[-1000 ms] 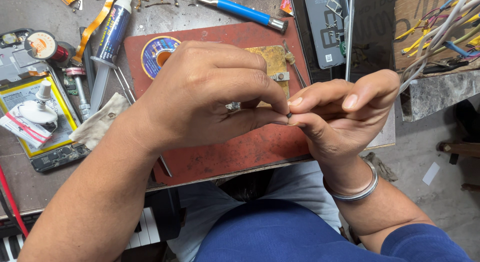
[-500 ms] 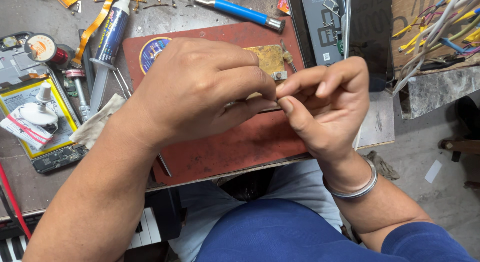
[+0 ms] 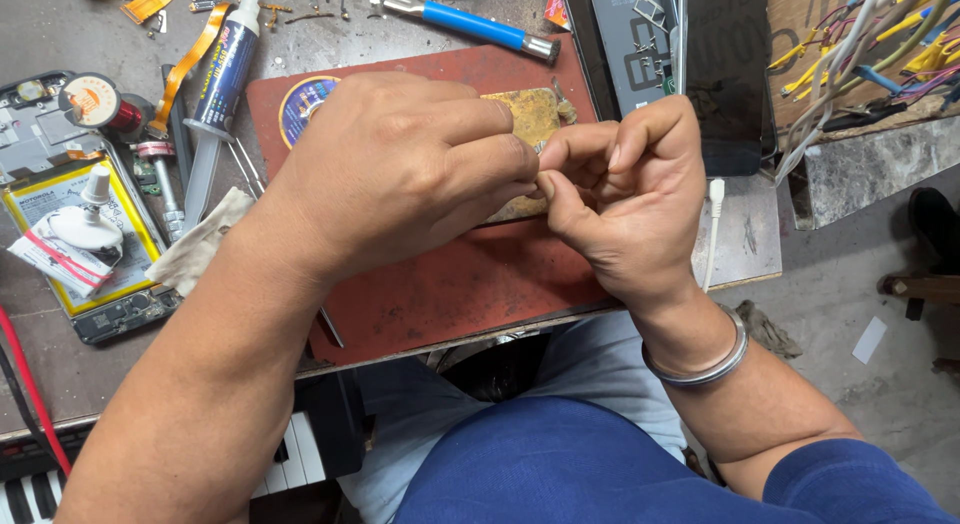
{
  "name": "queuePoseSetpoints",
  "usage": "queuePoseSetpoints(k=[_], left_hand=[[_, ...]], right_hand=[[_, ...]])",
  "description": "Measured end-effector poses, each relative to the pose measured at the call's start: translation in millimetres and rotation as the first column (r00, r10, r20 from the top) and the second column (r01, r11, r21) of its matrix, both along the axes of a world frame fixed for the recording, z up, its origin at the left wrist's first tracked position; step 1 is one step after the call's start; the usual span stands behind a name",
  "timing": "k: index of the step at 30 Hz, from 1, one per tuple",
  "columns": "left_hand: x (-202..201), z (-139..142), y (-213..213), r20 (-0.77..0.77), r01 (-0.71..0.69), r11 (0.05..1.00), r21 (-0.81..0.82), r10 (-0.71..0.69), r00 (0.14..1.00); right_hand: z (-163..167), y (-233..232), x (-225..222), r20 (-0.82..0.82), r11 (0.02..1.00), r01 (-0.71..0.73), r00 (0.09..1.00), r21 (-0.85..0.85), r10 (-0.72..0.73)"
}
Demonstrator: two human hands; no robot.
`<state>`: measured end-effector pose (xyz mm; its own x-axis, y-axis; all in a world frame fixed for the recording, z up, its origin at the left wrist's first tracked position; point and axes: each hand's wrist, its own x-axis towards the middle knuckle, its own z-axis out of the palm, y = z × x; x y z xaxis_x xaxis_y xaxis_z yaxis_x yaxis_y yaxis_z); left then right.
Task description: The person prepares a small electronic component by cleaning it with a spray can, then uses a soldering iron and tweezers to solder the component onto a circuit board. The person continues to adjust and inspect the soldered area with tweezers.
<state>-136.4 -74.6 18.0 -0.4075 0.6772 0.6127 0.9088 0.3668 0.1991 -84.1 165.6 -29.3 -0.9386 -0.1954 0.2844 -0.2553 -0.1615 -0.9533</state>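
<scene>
My left hand [image 3: 400, 174] and my right hand [image 3: 625, 204] meet fingertip to fingertip above a red work mat [image 3: 450, 284]. Both pinch at the same spot, thumbs and forefingers pressed together around a small part that the fingers hide. A stained yellow-brown pad [image 3: 530, 114] lies on the mat just behind the pinch, partly covered by my left hand. A round blue disc [image 3: 300, 104] shows at the mat's far left corner. A metal bangle [image 3: 700, 364] sits on my right wrist.
A blue-handled screwdriver [image 3: 470, 24] lies behind the mat, a glue tube [image 3: 225, 74] to its left. At far left are an opened phone with a yellow battery [image 3: 90, 244], a small white bottle [image 3: 85, 219] and a wire spool [image 3: 95, 104]. Coloured wires [image 3: 870, 44] hang at right.
My right hand has curled and moved left toward the left hand. A small grey part seen between the fingertips a second ago is now hidden inside the pinch.
</scene>
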Motion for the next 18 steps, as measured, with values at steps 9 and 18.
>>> queuePoseSetpoints(k=[9,18], left_hand=[[0.6,-1.7,-3.6,0.002,-0.026,0.999,0.035,0.026,1.000],[1.7,-1.6,0.3,0.027,-0.029,0.998,0.053,0.028,0.999]], right_hand=[[1.0,1.2,-2.5,0.004,0.999,-0.010,1.000,-0.032,0.010],[-1.0,-0.6,-3.8,0.005,0.998,-0.023,1.000,-0.064,0.023]])
